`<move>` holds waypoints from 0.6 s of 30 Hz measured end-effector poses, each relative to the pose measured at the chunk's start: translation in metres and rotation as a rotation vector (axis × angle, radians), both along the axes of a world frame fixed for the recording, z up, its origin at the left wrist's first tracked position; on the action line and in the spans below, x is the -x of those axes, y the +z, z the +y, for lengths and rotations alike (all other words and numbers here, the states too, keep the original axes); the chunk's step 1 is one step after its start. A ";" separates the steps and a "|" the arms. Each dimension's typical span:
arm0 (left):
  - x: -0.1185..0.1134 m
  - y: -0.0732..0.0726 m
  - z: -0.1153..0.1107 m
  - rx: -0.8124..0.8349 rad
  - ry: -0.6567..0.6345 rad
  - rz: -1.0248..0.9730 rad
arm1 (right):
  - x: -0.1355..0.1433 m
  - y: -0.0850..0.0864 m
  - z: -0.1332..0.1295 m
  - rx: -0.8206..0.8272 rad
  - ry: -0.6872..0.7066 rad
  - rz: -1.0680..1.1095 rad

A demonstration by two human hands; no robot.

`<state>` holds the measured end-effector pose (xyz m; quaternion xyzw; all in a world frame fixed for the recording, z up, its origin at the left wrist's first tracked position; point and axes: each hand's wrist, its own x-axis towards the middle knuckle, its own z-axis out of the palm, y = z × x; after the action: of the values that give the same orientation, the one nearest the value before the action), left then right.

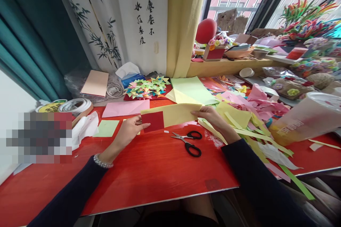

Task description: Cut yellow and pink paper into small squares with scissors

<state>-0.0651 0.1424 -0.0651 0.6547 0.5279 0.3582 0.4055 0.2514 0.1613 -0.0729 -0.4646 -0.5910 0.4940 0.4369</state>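
A long yellow paper strip (178, 113) stretches between my two hands above the red table. My left hand (130, 127) pinches its left end together with a dark red paper square (154, 122), which lies over the front of the strip. At the strip's right end, my right hand (209, 115) grips the paper between thumb and fingers. Below the strip, scissors (190, 142) with black handles lie on the table with their blades slightly apart. A light green paper square (106, 128) rests left of my left hand.
Behind the strip are pink paper (125, 108), a pile of folded paper stars (146, 88) and green sheets (194, 90). Paper offcuts (255, 131) and a large white cup (309, 117) crowd the right side. Tape rolls (76, 105) stand at the left. The red table (149, 177) ends near my lap.
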 end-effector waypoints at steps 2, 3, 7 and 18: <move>-0.001 -0.006 0.001 -0.016 0.020 0.014 | 0.000 -0.001 0.001 -0.006 0.012 -0.027; -0.002 -0.008 0.002 -0.027 0.033 0.035 | -0.001 -0.002 0.001 -0.008 0.015 -0.047; 0.000 -0.014 0.003 -0.082 0.014 0.103 | -0.003 -0.003 0.002 -0.010 0.017 -0.104; 0.000 -0.011 0.002 -0.051 -0.026 0.054 | -0.005 -0.006 0.003 0.044 0.033 -0.062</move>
<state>-0.0655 0.1443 -0.0756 0.6811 0.5207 0.3483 0.3791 0.2568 0.1646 -0.0786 -0.4793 -0.6008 0.4996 0.3996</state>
